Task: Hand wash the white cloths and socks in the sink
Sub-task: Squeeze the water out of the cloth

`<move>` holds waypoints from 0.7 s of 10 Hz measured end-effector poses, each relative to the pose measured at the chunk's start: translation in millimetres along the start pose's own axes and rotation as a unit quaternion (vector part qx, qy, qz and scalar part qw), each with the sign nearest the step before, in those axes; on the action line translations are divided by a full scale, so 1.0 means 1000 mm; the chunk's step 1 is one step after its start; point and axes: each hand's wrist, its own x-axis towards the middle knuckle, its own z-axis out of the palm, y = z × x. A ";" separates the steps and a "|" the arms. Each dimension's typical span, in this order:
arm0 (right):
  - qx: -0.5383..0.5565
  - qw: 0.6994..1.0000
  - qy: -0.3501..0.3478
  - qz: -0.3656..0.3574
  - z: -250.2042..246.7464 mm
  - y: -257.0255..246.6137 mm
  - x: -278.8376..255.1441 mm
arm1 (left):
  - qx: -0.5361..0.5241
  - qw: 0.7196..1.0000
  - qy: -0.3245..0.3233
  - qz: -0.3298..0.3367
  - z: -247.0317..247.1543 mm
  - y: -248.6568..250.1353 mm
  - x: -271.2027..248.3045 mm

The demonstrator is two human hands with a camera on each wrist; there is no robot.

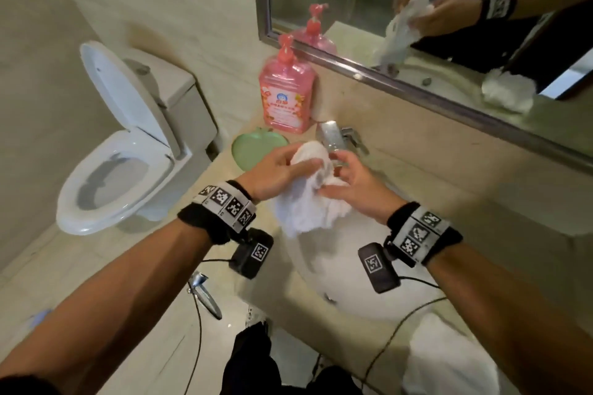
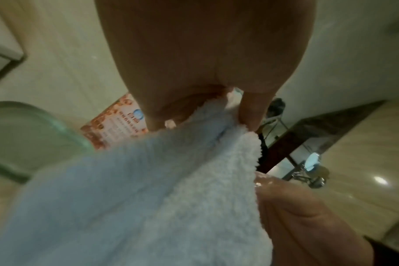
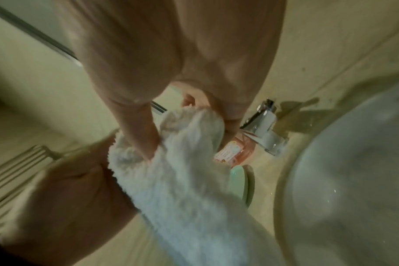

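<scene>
A: Where is the white cloth [image 1: 308, 199]?

B: Above the sink [image 1: 346, 266], in front of the faucet [image 1: 333, 138].

A: State of the fingers?

B: The left hand [image 1: 272, 175] and the right hand [image 1: 356, 184] both clamp it. The soap bottle [image 1: 287, 96] stands on the tabletop [image 1: 449, 176] at 11 o'clock of the cloth.

My left hand [image 1: 272, 170] and right hand [image 1: 353, 183] covered the middle of the white cloth [image 1: 308, 202]. The cloth hid the tap's [image 1: 333, 135] spout. A second white cloth [image 1: 449, 359], at the bench's near right corner, was cut off by the lower edge. Both wrist views were blurred.
</scene>
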 end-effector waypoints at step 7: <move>-0.110 0.944 0.248 -0.189 -0.002 -0.104 -0.029 | -0.044 0.982 0.184 -0.022 0.071 0.105 -0.005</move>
